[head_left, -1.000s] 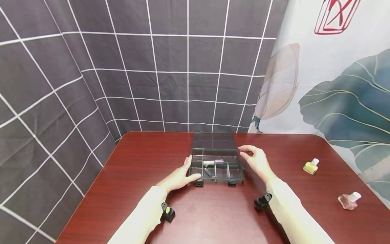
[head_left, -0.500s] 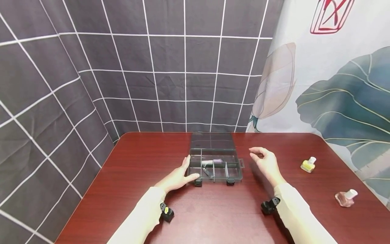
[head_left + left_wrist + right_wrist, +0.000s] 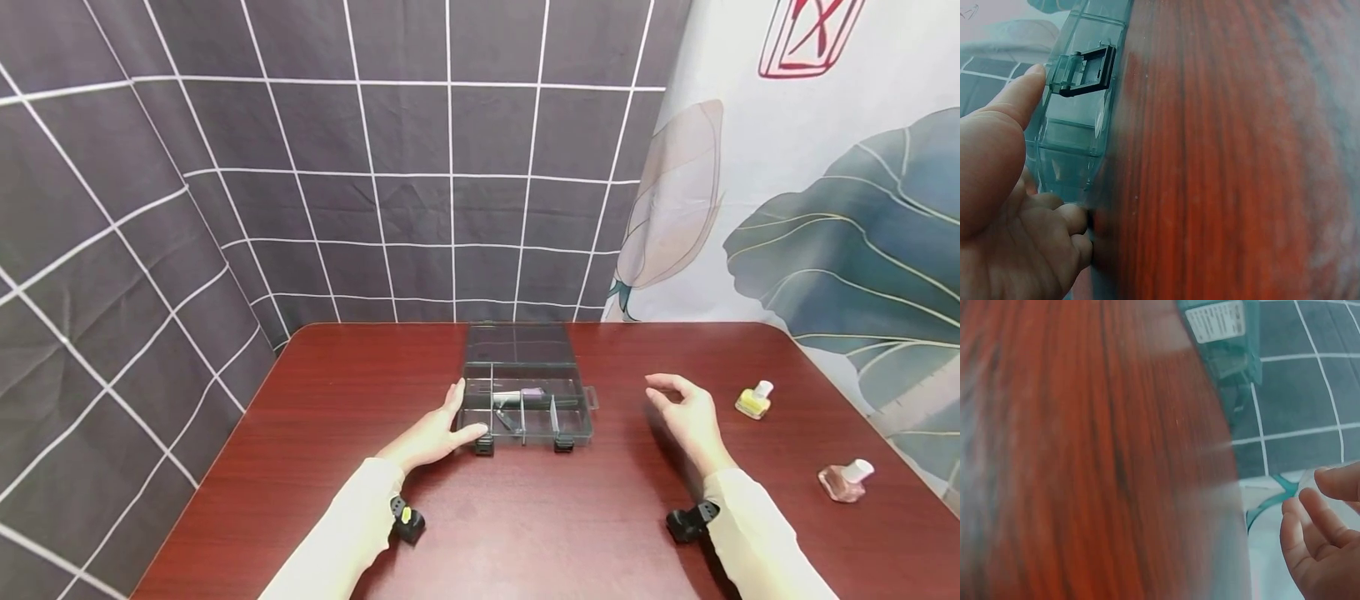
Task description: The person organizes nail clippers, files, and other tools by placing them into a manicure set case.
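A clear grey plastic compartment box [image 3: 536,438] lies on the table, its lid [image 3: 517,343] raised at the back. Inside are a white-and-purple tube [image 3: 513,397] and a small metallic piece [image 3: 506,421], too small to identify. My left hand [image 3: 431,435] holds the box's left front corner, thumb over the front edge and fingers along the side. In the left wrist view, the thumb reaches near a black-framed latch [image 3: 1088,72]. My right hand [image 3: 688,419] hovers right of the box, fingers loosely bent with nothing between them; the right wrist view shows its thumb and fingertips apart.
A yellow nail polish bottle [image 3: 753,402] stands to the right of my right hand. Nearer the right table edge lies a pink nail polish bottle [image 3: 846,482] with a white cap. Behind the red-brown table [image 3: 360,367] hangs a grey grid-patterned curtain [image 3: 390,208].
My right hand has moved away from the box's right side, rightward toward the yellow bottle. The left hand has stayed on the box. The whole view has shifted slightly.
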A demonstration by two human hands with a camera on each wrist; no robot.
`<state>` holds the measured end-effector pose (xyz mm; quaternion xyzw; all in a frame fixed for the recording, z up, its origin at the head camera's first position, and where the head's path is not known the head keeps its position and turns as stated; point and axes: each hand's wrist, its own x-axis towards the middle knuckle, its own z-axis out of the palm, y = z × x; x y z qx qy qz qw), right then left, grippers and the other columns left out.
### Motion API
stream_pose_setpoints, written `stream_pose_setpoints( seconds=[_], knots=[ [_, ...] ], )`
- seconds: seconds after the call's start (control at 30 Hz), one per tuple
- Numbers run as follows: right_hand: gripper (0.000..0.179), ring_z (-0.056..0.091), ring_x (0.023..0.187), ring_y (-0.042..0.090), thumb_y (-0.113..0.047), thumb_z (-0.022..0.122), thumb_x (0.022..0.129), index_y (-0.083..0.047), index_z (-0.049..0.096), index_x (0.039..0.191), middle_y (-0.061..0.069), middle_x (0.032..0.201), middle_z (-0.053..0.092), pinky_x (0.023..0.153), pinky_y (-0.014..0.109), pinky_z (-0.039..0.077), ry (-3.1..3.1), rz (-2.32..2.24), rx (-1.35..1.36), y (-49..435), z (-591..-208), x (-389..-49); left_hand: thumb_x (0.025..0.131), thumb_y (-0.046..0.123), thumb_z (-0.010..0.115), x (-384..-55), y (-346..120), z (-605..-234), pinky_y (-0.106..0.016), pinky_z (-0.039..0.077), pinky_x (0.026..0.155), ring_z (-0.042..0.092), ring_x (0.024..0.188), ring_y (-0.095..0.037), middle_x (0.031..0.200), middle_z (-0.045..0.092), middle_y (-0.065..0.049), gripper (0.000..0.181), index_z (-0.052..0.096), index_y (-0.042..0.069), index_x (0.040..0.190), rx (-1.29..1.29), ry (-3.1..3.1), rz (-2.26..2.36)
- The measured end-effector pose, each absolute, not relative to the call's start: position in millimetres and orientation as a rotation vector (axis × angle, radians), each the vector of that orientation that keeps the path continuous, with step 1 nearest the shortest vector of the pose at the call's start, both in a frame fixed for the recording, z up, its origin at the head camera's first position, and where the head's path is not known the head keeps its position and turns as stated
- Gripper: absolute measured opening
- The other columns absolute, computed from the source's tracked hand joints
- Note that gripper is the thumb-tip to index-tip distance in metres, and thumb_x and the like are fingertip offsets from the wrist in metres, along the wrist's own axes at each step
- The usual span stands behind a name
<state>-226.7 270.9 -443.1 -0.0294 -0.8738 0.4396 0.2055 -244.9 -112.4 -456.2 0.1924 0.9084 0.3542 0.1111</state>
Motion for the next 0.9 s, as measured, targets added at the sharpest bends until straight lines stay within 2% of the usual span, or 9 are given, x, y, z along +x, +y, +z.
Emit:
stream_pose_setpoints(
  seconds=[0.17, 0.33, 0.6, 0.73, 0.9],
  knots=[
    [0.024, 0.050, 0.065, 0.000, -0.008, 0.064, 0.087, 0.001, 0.066, 0.109, 0.019, 0.104, 0.065, 0.052, 0.015, 0.041, -2.409, 1.246, -0.180, 282, -441, -222, 0.086, 0.056, 0.056, -245, -112, -455, -0.041, 0.022, 0.108, 0.022, 0.136, -0.027, 0.154, 0.006, -0.016, 0.095, 0.004, 0.010, 0.150, 0.574, 2.671, 1.041],
    [0.029, 0.048, 0.067, -0.011, -0.009, 0.063, 0.087, 0.002, 0.063, 0.115, 0.022, 0.108, 0.063, 0.059, 0.010, 0.041, -2.364, 1.251, -0.359, 292, -436, -216, 0.086, 0.056, 0.056, -247, -113, -457, -0.042, 0.022, 0.108, 0.022, 0.136, -0.027, 0.153, 0.006, -0.016, 0.095, 0.004, 0.009, 0.150, 0.580, 2.669, 1.038],
    [0.029, 0.045, 0.056, -0.014, -0.011, 0.065, 0.086, 0.001, 0.065, 0.113, 0.022, 0.102, 0.064, 0.055, 0.011, 0.040, -2.290, 1.147, -0.547, 310, -437, -209, 0.085, 0.057, 0.055, -247, -113, -456, -0.042, 0.021, 0.109, 0.018, 0.137, -0.025, 0.154, 0.004, -0.015, 0.096, 0.002, 0.012, 0.151, 0.576, 2.650, 1.036],
    [0.029, 0.041, 0.063, -0.015, -0.012, 0.064, 0.086, 0.000, 0.065, 0.113, 0.019, 0.102, 0.066, 0.062, 0.014, 0.037, -2.241, 1.127, -0.651, 316, -438, -205, 0.085, 0.059, 0.055, -247, -112, -457, -0.041, 0.020, 0.109, 0.018, 0.137, -0.025, 0.154, 0.003, -0.015, 0.097, 0.002, 0.012, 0.151, 0.578, 2.650, 1.028],
    [0.030, 0.046, 0.072, -0.003, -0.017, 0.061, 0.087, -0.003, 0.065, 0.113, 0.016, 0.101, 0.064, 0.076, 0.027, 0.038, -2.142, 1.112, -0.807, 322, -436, -202, 0.085, 0.059, 0.055, -247, -113, -459, -0.040, 0.020, 0.109, 0.017, 0.137, -0.023, 0.154, 0.004, -0.015, 0.097, 0.002, 0.011, 0.151, 0.580, 2.669, 1.023]
  ],
)
